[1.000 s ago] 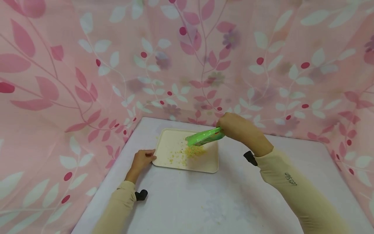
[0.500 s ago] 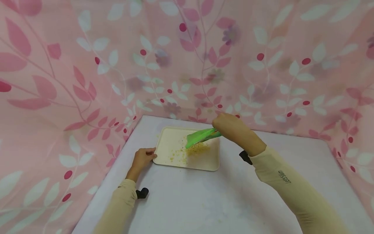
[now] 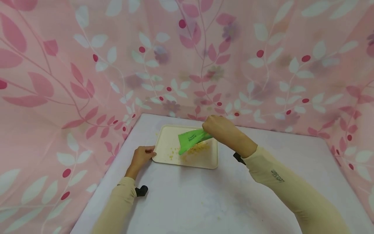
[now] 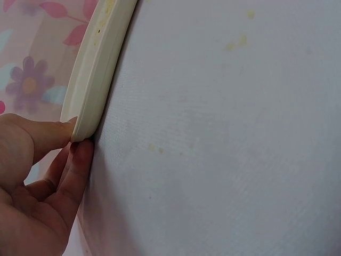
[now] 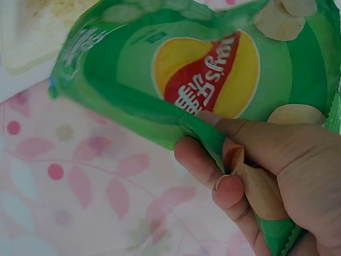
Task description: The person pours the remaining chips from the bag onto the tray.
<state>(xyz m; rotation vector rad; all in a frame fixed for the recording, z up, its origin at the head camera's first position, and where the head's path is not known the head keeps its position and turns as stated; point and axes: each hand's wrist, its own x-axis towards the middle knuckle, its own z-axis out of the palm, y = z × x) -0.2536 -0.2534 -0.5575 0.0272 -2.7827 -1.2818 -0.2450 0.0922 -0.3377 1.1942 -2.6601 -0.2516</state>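
Note:
A cream rectangular tray (image 3: 166,135) lies on the table with yellow chip crumbs (image 3: 201,147) scattered over its middle and right. At the tray's left front corner, my left hand (image 3: 143,156) pinches the rim. The left wrist view shows the thumb above the tray edge (image 4: 98,90) and the fingers (image 4: 74,181) beneath it. My right hand (image 3: 220,127) holds a green chip bag (image 3: 190,140) over the tray, its wide end hanging down to the left. In the right wrist view, thumb and fingers grip a crumpled corner of the bag (image 5: 133,80), which carries a red and yellow logo.
A white cloth covers the table (image 3: 228,201), with a few small crumbs (image 4: 234,44) on it near the tray. A pink floral curtain (image 3: 187,65) closes off the back and both sides, right at the table's far edge.
My right hand has moved left with the chip bag, whose lower end now spreads wide and flatter over the tray's middle. The left hand keeps its hold on the tray.

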